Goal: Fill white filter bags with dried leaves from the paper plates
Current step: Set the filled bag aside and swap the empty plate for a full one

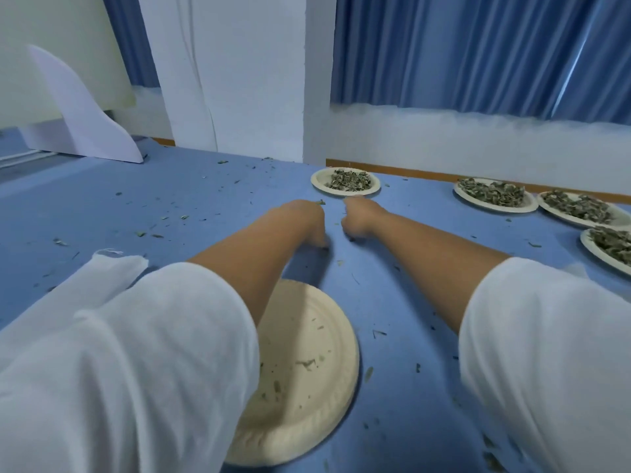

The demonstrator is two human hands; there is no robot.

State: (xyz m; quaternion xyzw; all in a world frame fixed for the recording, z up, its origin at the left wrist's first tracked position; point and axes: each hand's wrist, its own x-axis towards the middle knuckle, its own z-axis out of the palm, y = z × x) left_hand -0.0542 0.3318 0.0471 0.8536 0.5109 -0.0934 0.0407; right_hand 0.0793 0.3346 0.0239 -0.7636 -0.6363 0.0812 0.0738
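Both my arms reach forward over the blue floor. My left hand and my right hand are low over the floor, close together, just in front of a paper plate heaped with dried leaves. Their backs face me and hide the fingers. A leaf scrap lies at my left hand's far edge. A nearly bare paper plate with a few crumbs lies under my left forearm. A white filter bag lies at the left, partly behind my sleeve.
Three more plates of dried leaves stand along the right by the wall. Leaf bits are scattered over the floor. A white pillar and blue curtains stand behind; a white board leans at the far left.
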